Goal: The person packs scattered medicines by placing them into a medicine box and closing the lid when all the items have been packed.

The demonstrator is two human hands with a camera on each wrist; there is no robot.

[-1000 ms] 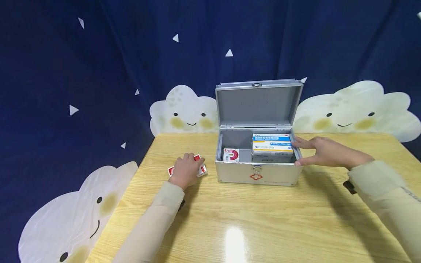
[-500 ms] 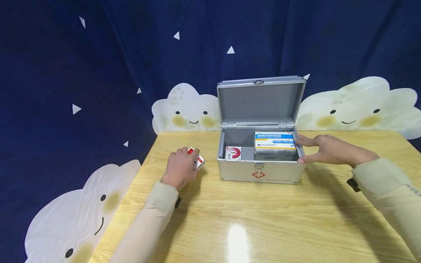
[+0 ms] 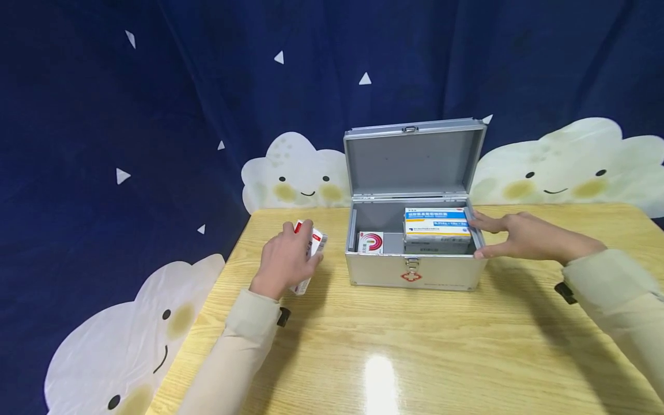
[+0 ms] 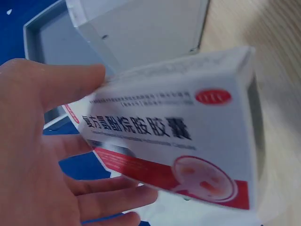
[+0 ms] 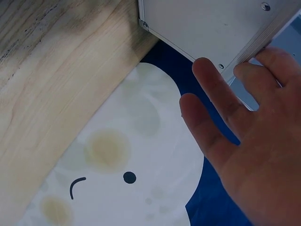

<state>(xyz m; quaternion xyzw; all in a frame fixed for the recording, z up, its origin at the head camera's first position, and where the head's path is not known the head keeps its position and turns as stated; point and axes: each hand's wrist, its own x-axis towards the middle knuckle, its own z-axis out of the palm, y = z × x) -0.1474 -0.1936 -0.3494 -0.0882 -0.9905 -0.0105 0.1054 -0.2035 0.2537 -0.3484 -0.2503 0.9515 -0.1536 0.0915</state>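
Note:
My left hand (image 3: 284, 257) pinches a white and red medicine box (image 3: 312, 244) above the wood table, left of the metal first-aid case (image 3: 378, 271). In the left wrist view the box (image 4: 164, 127) is tilted, its printed face with a red band turned to the camera, thumb along one edge and fingers behind. The case stands with its lid up. My right hand (image 3: 534, 235) rests on its right rim, thumb near the front corner and fingers extended. The right wrist view shows fingertips (image 5: 249, 73) at the case's edge, two other fingers spread apart.
Inside the case, a small white box with pink-red rings (image 3: 370, 242) stands at the left, and blue-white medicine boxes (image 3: 437, 225) fill the right. Behind the wood table (image 3: 321, 346) hangs a dark blue curtain (image 3: 290, 86) with white clouds.
My left hand has picked the medicine box up off the table and turned it more upright. My right hand stays at the case's right rim. The head view has shifted slightly.

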